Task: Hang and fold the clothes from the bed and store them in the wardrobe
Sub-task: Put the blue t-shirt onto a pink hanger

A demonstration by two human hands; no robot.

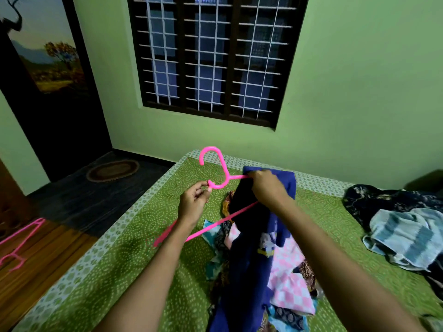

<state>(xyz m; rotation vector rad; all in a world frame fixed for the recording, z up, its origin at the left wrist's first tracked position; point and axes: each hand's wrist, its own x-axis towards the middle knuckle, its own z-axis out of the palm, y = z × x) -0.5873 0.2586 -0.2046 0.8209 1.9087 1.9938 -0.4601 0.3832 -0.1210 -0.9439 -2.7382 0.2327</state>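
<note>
While left hand (pixel 193 202) pinches pink hanger (pixel 225 170), right hand (pixel 267 186) grips blue garment (pixel 247 259) on it.

two pink hangers: the held hanger (pixel 212 148) and the floor hanger (pixel 38 221). two hands of mine, my left hand (pixel 194 202) and my right hand (pixel 266 188). one blue garment (pixel 242 271) lifted. two heaps of clothes, the near heap (pixel 287 283) and the far heap (pixel 402 231). one bed (pixel 143 236), one window (pixel 236 56) of three barred panes, one oval mat (pixel 112 170).
</note>
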